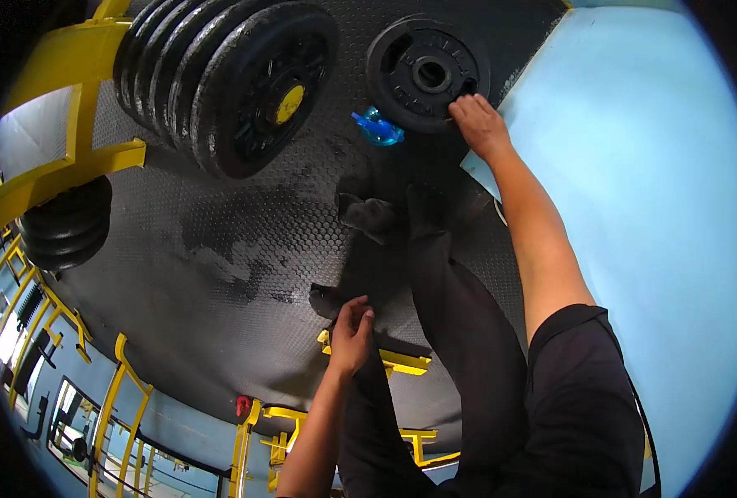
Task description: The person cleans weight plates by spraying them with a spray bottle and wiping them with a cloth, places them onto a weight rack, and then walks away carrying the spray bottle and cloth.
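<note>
A round black weight plate (402, 91) lies flat on the dark floor, by the foot of the light-blue wall. My right hand (480, 126) reaches out to its near right edge, the fingers closed at the grip slot by the rim; their tips are partly hidden. Beside the plate is a translucent blue object (377, 128), perhaps a spray bottle seen from above. My left hand (352, 339) hangs above my left leg, fingers loosely bent and apart, with nothing in it. A crumpled dark cloth (367, 216) rests on the floor between hands and plate.
Several large black plates (265, 83) hang on a yellow rack (61, 50) at the upper left, with smaller plates (70, 224) lower down. The light-blue wall (634, 149) bounds the right side. Yellow gym frames (119, 398) and mirrors stand along the lower left.
</note>
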Available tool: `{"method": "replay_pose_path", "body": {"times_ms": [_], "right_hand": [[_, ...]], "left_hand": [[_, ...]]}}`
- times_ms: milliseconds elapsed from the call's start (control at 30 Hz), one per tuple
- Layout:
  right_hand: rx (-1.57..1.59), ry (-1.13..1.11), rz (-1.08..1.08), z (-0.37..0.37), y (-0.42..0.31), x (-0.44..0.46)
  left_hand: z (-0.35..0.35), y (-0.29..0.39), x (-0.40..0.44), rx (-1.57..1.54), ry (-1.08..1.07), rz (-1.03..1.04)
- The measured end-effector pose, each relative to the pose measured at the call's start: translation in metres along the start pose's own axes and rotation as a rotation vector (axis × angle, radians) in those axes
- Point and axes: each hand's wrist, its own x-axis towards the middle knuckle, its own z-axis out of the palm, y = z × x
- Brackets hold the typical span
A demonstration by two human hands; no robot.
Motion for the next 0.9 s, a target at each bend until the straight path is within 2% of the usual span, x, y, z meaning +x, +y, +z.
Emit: {"method": "replay_pose_path", "body": {"times_ms": [33,100,200,400,567,700,767,833,900], "right_hand": [[0.002,-0.001,-0.005,0.005,0.001,-0.003],[-0.049,-0.186,0.058,0.004,0.006,-0.001],[-0.120,-0.240,0.012,0.009,0.004,-0.002],[-0.099,-0.311,-0.135,0.009,0.020,0.013],[-0.105,-0.490,-0.155,-0.029,0.007,0.029],[-0.039,-0.480,-0.123,-0.071,0.003,0.055],[0.119,-0.529,-0.043,-0.101,0.002,0.076],[0.100,-0.561,-0.025,-0.139,-0.001,0.117],[0.063,-0.850,-0.006,-0.175,-0.011,0.164]], "left_hand": [[0.003,0.001,-0.001,0.006,-0.042,-0.013],[0.014,0.016,0.018,0.028,-0.044,0.004],[0.037,0.046,0.055,0.091,-0.025,0.149],[0.068,0.099,0.075,0.120,-0.046,0.215],[0.068,0.084,0.028,0.106,-0.042,0.194],[0.058,0.078,-0.019,0.087,-0.036,0.105],[0.050,0.080,-0.038,0.071,-0.015,0.118],[0.045,0.087,-0.053,0.040,0.006,0.147],[0.039,0.094,-0.072,0.021,0.030,0.165]]}}
